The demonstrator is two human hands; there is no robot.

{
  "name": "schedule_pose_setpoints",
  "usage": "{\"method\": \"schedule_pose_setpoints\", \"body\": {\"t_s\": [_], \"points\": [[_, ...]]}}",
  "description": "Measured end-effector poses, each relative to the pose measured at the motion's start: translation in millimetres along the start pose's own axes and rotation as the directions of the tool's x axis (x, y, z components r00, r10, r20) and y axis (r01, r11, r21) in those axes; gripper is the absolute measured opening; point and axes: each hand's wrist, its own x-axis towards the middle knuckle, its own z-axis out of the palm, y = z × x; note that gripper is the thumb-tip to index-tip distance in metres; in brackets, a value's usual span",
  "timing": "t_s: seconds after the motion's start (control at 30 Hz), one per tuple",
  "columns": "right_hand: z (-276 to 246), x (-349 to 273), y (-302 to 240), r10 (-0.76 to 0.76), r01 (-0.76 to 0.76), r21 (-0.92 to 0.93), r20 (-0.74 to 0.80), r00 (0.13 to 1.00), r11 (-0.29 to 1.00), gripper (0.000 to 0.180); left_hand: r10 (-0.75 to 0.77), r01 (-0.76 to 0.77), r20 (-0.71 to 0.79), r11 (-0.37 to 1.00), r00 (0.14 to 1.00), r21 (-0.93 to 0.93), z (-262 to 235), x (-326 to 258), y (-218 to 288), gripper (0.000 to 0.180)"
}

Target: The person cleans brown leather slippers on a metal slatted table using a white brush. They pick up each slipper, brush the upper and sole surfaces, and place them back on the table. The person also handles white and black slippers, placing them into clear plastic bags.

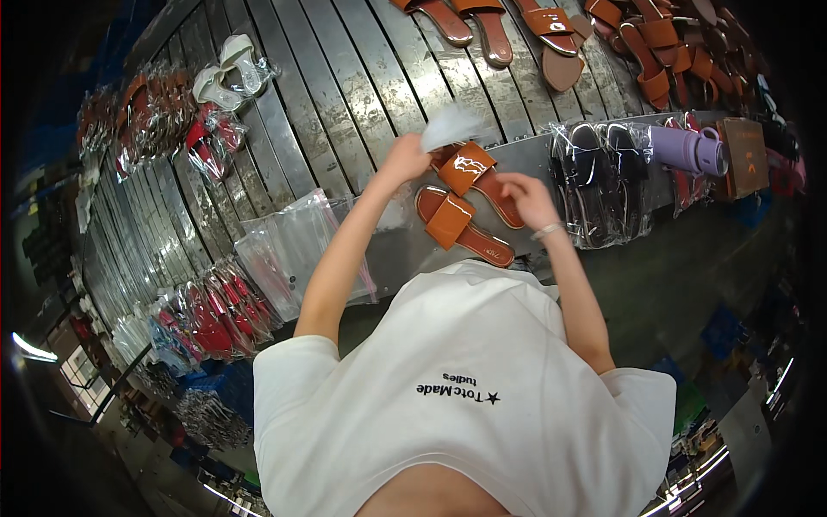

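A pair of brown slide sandals lies at the metal table's near edge: the far sandal (466,169) and the near sandal (450,221), both with broad tan straps and reddish-brown insoles. My left hand (408,160) is closed on a wispy white wad (451,127), perhaps tissue, beside the far sandal's toe. What the wad is made of I cannot make out. At that sandal's heel side, my right hand (528,203) has its fingers bent against the edge.
Clear plastic bags (289,246) lie left of my left forearm. Bagged black sandals (600,181), a purple tumbler (689,150) and a brown box (744,157) stand to the right. Bagged red sandals (215,319) fill the near left. Loose tan sandals (659,43) cover the slatted conveyor's (345,77) far right.
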Motion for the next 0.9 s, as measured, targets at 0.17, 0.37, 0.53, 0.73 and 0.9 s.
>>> {"method": "schedule_pose_setpoints", "body": {"t_s": [0.17,0.37,0.53,0.73,0.9], "points": [[50,23,22,0.302,-0.286,0.369,0.015,0.953,0.884,0.022,-0.014,-0.049,0.272,0.973,0.962,0.225,15,25,4,0.009],[46,32,11,0.283,-0.327,0.396,0.166,0.945,0.858,0.026,-0.029,0.009,0.341,0.998,0.94,0.062,23,30,-3,0.012],[42,28,19,0.264,-0.285,0.256,0.114,0.958,0.924,0.012,0.173,-0.212,0.16,0.939,0.972,0.27,29,32,-24,0.013],[2,-53,14,0.323,-0.294,-0.213,0.116,0.939,0.932,0.013,0.347,-0.359,0.166,0.622,0.923,0.696,-2,-41,-7,0.013],[63,-73,19,0.377,-0.393,-0.043,0.391,0.839,0.919,0.013,0.307,-0.458,0.345,0.677,0.887,0.576,24,-55,-26,0.015]]}}
